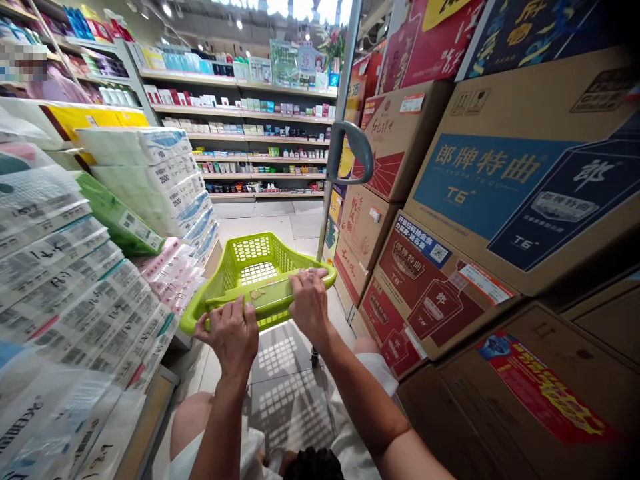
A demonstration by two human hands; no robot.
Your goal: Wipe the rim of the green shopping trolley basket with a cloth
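Observation:
A lime-green plastic shopping basket with latticed walls is in front of me, above the tiled floor, and no goods show inside it. My left hand is closed over the left part of its near rim, fingers curled across the top. My right hand grips the same rim further right, close to the corner. Between the two hands a clear label strip runs along the rim. The undersides of both hands' grips are hidden.
Stacked tissue packs line the left side. Cardboard liquor cartons are piled high on the right. A grey door handle on a metal post stands beyond the basket's right corner. Product shelves fill the back; a person is at far left.

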